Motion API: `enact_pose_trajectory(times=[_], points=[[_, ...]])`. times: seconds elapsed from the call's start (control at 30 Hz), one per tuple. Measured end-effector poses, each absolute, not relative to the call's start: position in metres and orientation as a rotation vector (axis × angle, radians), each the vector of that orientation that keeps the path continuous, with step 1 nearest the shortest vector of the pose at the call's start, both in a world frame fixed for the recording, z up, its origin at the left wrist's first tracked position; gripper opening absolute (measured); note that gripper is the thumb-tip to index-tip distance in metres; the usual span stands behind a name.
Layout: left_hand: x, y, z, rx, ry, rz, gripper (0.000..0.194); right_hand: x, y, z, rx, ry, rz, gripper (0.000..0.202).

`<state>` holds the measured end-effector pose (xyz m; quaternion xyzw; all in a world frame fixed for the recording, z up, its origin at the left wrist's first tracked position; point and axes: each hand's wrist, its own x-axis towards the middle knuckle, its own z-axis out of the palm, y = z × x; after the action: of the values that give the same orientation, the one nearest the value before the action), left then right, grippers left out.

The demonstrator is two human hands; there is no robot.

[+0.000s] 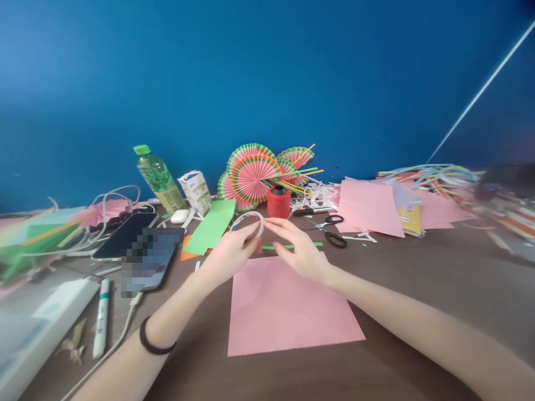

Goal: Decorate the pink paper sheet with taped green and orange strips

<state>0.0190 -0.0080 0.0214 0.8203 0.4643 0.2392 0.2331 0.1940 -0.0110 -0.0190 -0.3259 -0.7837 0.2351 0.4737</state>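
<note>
My left hand (234, 249) is closed around a roll of tape (252, 215), a pale ring held above the far edge of a pink sheet of paper (288, 312). Close to the roll's right side is my right hand (301, 250), thumb and fingers apart. Its fingertips are at the ring or just beside it; I cannot tell whether they touch. The pink sheet lies flat on the dark table below both hands. Beyond the hands lies a thin green paper strip (317, 244), partly hidden by the right hand.
Behind stand a red thread spool (278, 204) and pleated paper fans (256, 177). Scissors (330, 224) and pink sheets (371, 206) lie right. Left are green paper (213, 225), a bottle (161, 181), a carton (195, 192), phones (161, 262), a marker (101, 320) and cables.
</note>
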Motion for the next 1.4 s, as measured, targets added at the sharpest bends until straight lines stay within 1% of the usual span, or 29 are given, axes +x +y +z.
enact_pose_trajectory(times=[0.17,0.23,0.33,0.43,0.53,0.63,0.73,0.83,0.97,1.07,1.13,1.2,1.3,1.4], points=[[0.018,-0.006,0.016,2.289,1.305,0.644,0.029,0.195,-0.010,-0.016,-0.827,-1.845,0.759,0.048],[0.017,-0.005,0.013,2.309,1.321,0.637,0.031,0.194,-0.009,-0.015,-0.834,-1.786,0.823,0.043],[0.017,-0.004,0.010,2.420,1.403,0.584,0.034,0.192,-0.007,-0.015,-0.839,-1.663,0.896,0.027],[0.016,-0.002,0.006,2.684,1.575,0.483,0.034,0.191,-0.006,-0.017,-0.830,-1.555,1.019,0.011],[0.014,0.000,0.003,2.934,1.612,0.423,0.032,0.192,-0.006,-0.015,-0.850,-1.508,1.121,0.012],[0.012,0.001,0.002,3.046,1.540,0.468,0.030,0.194,-0.005,-0.010,-0.863,-1.495,1.165,0.013],[0.012,0.000,0.004,2.990,1.560,0.482,0.029,0.197,-0.003,-0.005,-0.878,-1.486,1.189,0.016],[0.013,-0.004,0.012,2.773,1.592,0.515,0.027,0.203,0.001,0.000,-0.884,-1.425,1.205,0.019],[0.013,-0.006,0.022,2.457,1.606,0.641,0.019,0.217,0.012,0.008,-0.932,-1.416,1.113,0.017],[0.010,-0.004,0.023,2.303,1.674,0.763,0.017,0.236,0.022,0.016,-1.087,-1.676,1.037,0.010],[0.008,-0.003,0.023,2.192,1.634,0.873,0.018,0.254,0.030,0.022,-1.288,-1.906,0.912,0.006],[0.007,-0.001,0.022,2.045,1.535,0.991,0.019,0.275,0.037,0.026,-1.563,-2.106,0.691,0.010],[0.006,0.003,0.024,1.813,1.403,1.091,0.021,0.303,0.046,0.023,-1.955,-2.200,0.403,0.020],[0.006,0.006,0.027,1.626,1.306,1.086,0.023,0.318,0.056,0.013,-2.065,-2.246,0.419,0.029]])
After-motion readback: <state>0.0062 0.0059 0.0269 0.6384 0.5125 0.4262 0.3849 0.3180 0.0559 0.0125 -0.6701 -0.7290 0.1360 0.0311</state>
